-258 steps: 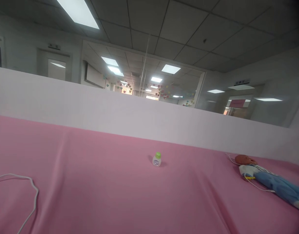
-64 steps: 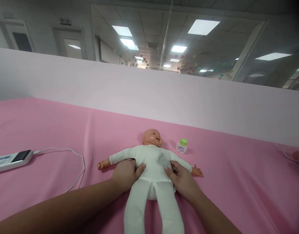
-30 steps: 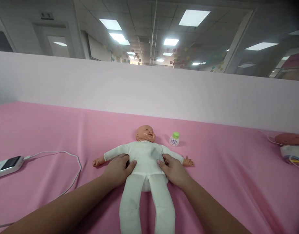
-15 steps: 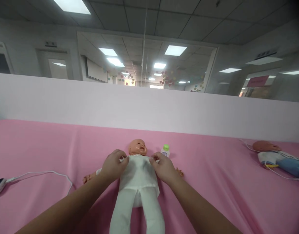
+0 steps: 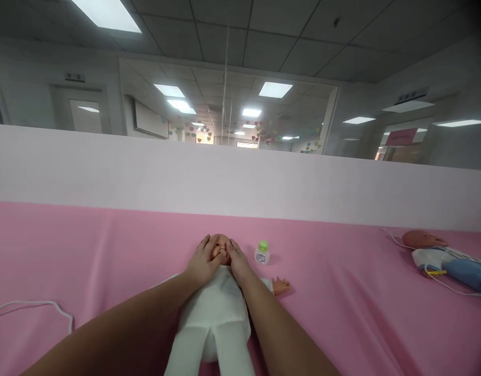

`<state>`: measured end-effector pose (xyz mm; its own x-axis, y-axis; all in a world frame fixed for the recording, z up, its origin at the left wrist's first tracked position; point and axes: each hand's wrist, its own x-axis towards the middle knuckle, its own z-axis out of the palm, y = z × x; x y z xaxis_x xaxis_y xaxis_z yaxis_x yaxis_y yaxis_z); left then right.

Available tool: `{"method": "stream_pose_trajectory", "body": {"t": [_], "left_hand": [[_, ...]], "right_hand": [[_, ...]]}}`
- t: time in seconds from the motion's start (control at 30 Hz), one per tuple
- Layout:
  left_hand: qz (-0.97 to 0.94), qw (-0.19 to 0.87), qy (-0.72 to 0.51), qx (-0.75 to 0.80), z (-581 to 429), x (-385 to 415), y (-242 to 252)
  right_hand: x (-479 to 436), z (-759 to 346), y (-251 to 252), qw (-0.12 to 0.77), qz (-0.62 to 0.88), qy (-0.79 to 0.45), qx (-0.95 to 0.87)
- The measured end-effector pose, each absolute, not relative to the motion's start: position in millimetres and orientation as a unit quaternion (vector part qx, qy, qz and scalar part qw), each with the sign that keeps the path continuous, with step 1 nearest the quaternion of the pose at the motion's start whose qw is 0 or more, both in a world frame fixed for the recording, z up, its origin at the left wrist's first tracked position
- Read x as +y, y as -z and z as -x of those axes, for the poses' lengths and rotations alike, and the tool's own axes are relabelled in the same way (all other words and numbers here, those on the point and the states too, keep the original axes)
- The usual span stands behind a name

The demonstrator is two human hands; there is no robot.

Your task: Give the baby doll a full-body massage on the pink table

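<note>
Doll: matt white cloth body, smooth plastic head. Worktop: matt pink cloth. Bottle: glossy plastic, green cap.

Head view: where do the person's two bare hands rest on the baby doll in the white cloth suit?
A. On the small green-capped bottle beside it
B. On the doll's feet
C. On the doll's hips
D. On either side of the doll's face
D: the left hand and right hand cup the face of the baby doll in the white cloth suit, which lies on the pink cloth; the small green-capped bottle stands untouched to the right.
</note>
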<state>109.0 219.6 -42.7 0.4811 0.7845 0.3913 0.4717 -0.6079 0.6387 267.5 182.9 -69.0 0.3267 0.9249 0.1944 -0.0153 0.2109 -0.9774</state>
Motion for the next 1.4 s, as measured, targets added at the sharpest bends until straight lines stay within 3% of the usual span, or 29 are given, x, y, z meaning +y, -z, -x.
{"method": "stream_pose_trajectory", "body": {"t": [0.27,0.47,0.67,1.07,1.4], "left_hand": [[-0.783,0.279,-0.433,0.35,-87,235,57],[-0.679,0.362,-0.429,0.472,-108,230,31],[-0.705,0.342,-0.426,0.452,-119,221,35],[-0.544,0.615,-0.472,0.322,-121,208,36],[-0.52,0.608,-0.495,0.338,-125,218,49]], "right_hand": [[191,-262,76,0.623,0.495,-0.366,-0.483],[181,-271,61,0.625,0.542,-0.317,-0.465],[177,-281,58,0.618,0.581,-0.265,-0.458],[183,-277,70,0.666,0.486,-0.383,-0.417],[190,-274,70,0.692,0.473,-0.374,-0.397]]}}
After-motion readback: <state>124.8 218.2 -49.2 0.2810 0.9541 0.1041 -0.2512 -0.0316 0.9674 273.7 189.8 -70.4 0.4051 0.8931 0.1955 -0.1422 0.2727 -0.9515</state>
